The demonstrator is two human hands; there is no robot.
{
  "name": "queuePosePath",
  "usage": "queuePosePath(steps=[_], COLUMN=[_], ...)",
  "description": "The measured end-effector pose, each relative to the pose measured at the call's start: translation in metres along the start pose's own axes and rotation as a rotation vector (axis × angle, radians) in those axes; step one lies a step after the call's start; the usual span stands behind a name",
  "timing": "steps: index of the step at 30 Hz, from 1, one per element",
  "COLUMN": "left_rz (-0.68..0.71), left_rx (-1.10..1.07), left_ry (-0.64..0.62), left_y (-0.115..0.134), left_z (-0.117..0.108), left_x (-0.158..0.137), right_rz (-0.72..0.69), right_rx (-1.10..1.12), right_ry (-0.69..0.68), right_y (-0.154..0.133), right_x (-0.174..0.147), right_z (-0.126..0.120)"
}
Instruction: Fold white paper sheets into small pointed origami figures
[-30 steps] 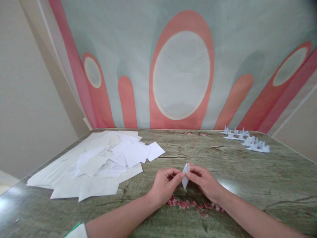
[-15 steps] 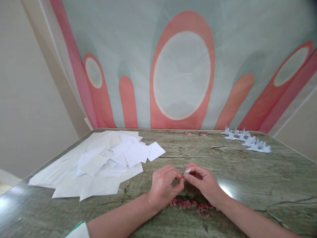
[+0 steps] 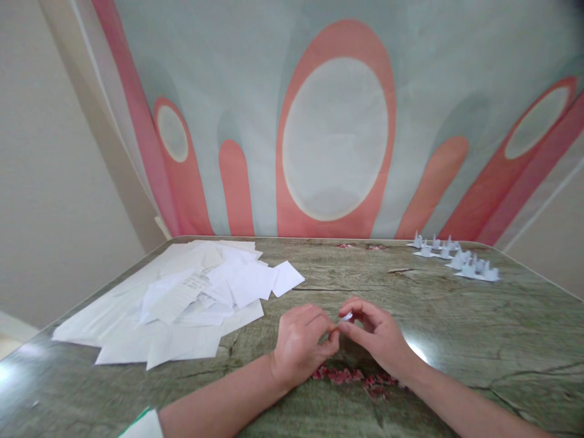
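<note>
Between my hands is a small folded piece of white paper point(image 3: 347, 317), mostly hidden by the fingers. My left hand point(image 3: 306, 340) pinches its near left end between thumb and forefinger. On the other side, my right hand point(image 3: 375, 331) has its thumb and fingers curled around the paper, the thumb touching it near the left fingertips. Both hands are just above the wood-patterned table point(image 3: 438, 389), close together at its middle. How the paper is folded cannot be made out.
Left of my hands spreads a heap of white paper sheets point(image 3: 123, 304), with smaller square sheets point(image 3: 287, 278) on its right side. Several folded paper figures with upright points point(image 3: 474, 267) stand at the back right. Behind the table hangs a painted cloth point(image 3: 255, 91).
The fingers of my right hand have lifted and opened slightly around the paper. My left hand stays nearly in place, still pinching.
</note>
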State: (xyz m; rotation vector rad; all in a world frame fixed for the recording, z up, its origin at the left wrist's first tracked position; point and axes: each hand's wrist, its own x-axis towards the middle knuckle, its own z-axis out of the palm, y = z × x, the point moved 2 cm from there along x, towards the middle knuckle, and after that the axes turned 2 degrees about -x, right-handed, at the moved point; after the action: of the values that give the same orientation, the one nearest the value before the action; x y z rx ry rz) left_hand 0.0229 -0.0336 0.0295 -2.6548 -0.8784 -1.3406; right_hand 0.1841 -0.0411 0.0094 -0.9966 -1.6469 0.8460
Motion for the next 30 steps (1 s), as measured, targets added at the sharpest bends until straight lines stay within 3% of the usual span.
queuePosePath(steps=[7,12,30], left_rz=[0.299,0.364,0.368], left_rx=[0.272,0.339,0.336], left_ry=[-0.118,-0.184,-0.201], left_y=[0.0,0.0,-0.001], left_z=[-0.016,-0.019,-0.016], left_x=[0.006,0.006,0.004], right_rz=[-0.315,-0.48,-0.464], right_rx=[-0.321,-0.558,-0.614], right_ry=[0.101,0.119,0.077], right_y=[-0.015,-0.016,-0.012], right_x=[-0.003,-0.006,-0.004], right_z=[-0.009,-0.009,-0.01])
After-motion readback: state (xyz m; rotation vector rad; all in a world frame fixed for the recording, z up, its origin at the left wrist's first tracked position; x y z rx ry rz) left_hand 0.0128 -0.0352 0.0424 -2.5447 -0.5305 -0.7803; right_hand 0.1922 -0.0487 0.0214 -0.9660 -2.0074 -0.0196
